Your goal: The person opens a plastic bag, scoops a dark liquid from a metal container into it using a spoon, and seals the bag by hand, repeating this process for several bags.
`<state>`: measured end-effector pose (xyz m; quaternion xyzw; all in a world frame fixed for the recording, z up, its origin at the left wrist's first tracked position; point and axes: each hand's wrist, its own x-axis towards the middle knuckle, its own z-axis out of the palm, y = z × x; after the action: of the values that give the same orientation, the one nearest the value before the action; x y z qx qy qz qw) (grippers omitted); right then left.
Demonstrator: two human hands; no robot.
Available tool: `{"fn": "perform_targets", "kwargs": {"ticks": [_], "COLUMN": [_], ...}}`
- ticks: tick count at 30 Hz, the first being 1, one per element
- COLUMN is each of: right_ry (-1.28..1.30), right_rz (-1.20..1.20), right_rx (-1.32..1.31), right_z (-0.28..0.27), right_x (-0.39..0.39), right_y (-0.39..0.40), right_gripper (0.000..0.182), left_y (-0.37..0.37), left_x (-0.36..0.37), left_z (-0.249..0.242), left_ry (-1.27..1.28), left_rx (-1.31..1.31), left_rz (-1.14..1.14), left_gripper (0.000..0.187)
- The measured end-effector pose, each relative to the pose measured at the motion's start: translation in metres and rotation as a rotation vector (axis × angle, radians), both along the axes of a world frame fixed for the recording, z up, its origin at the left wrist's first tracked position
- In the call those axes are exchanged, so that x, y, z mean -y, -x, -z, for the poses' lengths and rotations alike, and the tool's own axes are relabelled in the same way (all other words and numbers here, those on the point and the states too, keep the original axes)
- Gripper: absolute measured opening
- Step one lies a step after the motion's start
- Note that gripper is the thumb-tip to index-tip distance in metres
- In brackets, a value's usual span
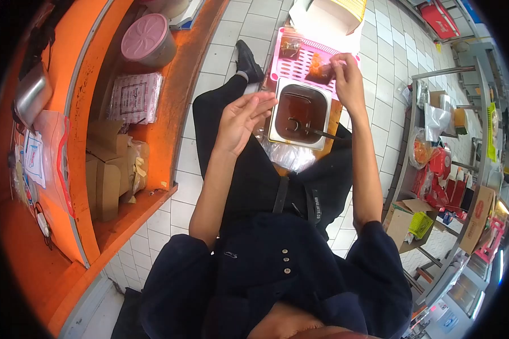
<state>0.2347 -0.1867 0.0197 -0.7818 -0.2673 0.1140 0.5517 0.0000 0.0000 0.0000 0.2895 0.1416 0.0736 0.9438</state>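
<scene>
A square metal pan point(272, 131) of reddish-brown sauce point(301, 107) stands between my legs, with a ladle point(322, 134) resting in it, its handle over the right rim. My right hand point(349, 82) is closed, fingertips pinching a small sauce bag point(320, 72) with dark brown contents and an orange upper part. This bag is over the pink basket point(293, 69), just behind the pan. Another bag of brown sauce point(290, 48) lies at the basket's left. My left hand point(243, 120) holds nothing; its fingers are stretched out beside the pan's left rim.
Clear plastic bags point(291, 156) lie in front of the pan. An open carton point(331, 20) stands behind the basket. To the left, an orange shelf point(169, 107) holds a pink-lidded tub point(148, 39) and cardboard point(107, 169). Metal racks point(449, 70) with goods stand at right.
</scene>
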Motion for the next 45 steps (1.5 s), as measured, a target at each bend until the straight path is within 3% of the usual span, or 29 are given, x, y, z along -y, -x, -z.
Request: {"fn": "perform_targets", "kwargs": {"ticks": [2,5,9,10,11,13,14,15,16,17,18,21,22,25,27,28,30,31,34,37,39,41,43,44,45], "right_ry": [0.143,0.222,0.11,0.234,0.235,0.296,0.222,0.147,0.228,0.038,0.06,0.338,0.372,0.662,0.764,0.755,0.809,0.799,0.628,0.588,0.555,0.319,0.219,-0.046,-0.314], "right_rz": [-0.022,-0.045,-0.077,-0.059,-0.055,0.199,0.191,0.146,0.138,0.007,-0.196,-0.563,-0.61,-0.346,-0.102,-0.093,-0.011,-0.004,0.012,0.028,0.028,0.109,0.205,0.254,0.297], "right_rx": [0.027,0.002,-0.162,0.051,0.049,0.448,0.401,0.092,-0.046,0.052,0.027,-0.347,-0.365,-0.363,-0.149,-0.154,0.078,0.072,0.378,0.319,0.276,-0.271,-0.377,-0.511,-0.638], "right_z": [0.01,0.045,0.099,0.108,0.116,0.104,0.08,0.03,-0.009,-0.016,-0.042,-0.084,-0.076,-0.021,0.036,0.041,0.052,0.064,0.084,0.064,0.027,-0.001,-0.008,-0.014,-0.019], "right_x": [-0.009,-0.053,-0.085,-0.091,-0.091,-0.09,-0.082,-0.07,-0.053,-0.03,-0.003,0.072,0.088,0.116,0.13,0.124,0.11,0.107,0.104,0.108,0.11,0.11,0.108,0.105,0.1], "right_y": [-0.016,-0.03,-0.073,-0.083,-0.092,-0.091,-0.084,-0.059,-0.037,-0.024,-0.001,0.073,0.092,0.138,0.163,0.169,0.18,0.183,0.187,0.189,0.198,0.207,0.217,0.221,0.225], "right_gripper": [0.014,0.016,0.03,0.043,0.043,0.055,0.053,0.047,0.035,0.026,0.023,0.015,0.017,0.025,0.03,0.03,0.036,0.036,0.024,0.017,0.009,0.005,0.004,0.006,0.009], "left_y": [0.005,0.023,0.033,0.034,0.034,0.034,0.034,0.035,0.037,0.041,0.042,0.041,0.039,0.033,0.029,0.03,0.034,0.036,0.043,0.049,0.06,0.064,0.065,0.064,0.064], "left_x": [0.007,-0.01,-0.007,-0.006,-0.006,-0.005,-0.004,-0.005,-0.008,-0.007,-0.006,-0.003,-0.003,0.009,0.015,0.016,0.019,0.019,0.025,0.035,0.039,0.055,0.067,0.072,0.081], "left_z": [0.008,0.017,0.018,0.018,0.018,0.015,0.012,0.014,0.019,0.024,0.025,0.034,0.039,0.029,0.023,0.023,0.023,0.023,0.021,0.012,0.011,-0.006,-0.013,-0.018,-0.019], "left_ry": [-0.245,-0.474,-0.362,-0.358,-0.353,-0.445,-0.537,-0.522,-0.591,-0.656,-0.637,-0.58,-0.605,-0.643,-0.662,-0.677,-0.704,-0.729,-0.771,-0.751,-1.073,-0.983,-0.98,-0.872,-0.872], "left_rx": [-0.052,-0.076,-0.091,-0.114,-0.139,-0.178,-0.214,-0.232,-0.226,-0.221,-0.219,-0.185,-0.18,-0.218,-0.252,-0.251,-0.253,-0.248,-0.233,-0.216,-0.222,-0.256,-0.25,-0.246,-0.246], "left_rz": [-0.085,-0.116,-0.161,-0.16,-0.158,-0.169,-0.183,-0.167,-0.172,-0.169,-0.177,-0.219,-0.214,-0.218,-0.222,-0.206,-0.183,-0.16,-0.12,-0.171,0.035,0.13,0.349,0.506,0.511], "left_gripper": [0.023,0.022,0.02,0.019,0.018,0.018,0.019,0.019,0.019,0.02,0.024,0.042,0.038,0.026,0.019,0.015,0.015,0.014,0.014,0.016,0.024,0.032,0.03,0.019,0.019]}}
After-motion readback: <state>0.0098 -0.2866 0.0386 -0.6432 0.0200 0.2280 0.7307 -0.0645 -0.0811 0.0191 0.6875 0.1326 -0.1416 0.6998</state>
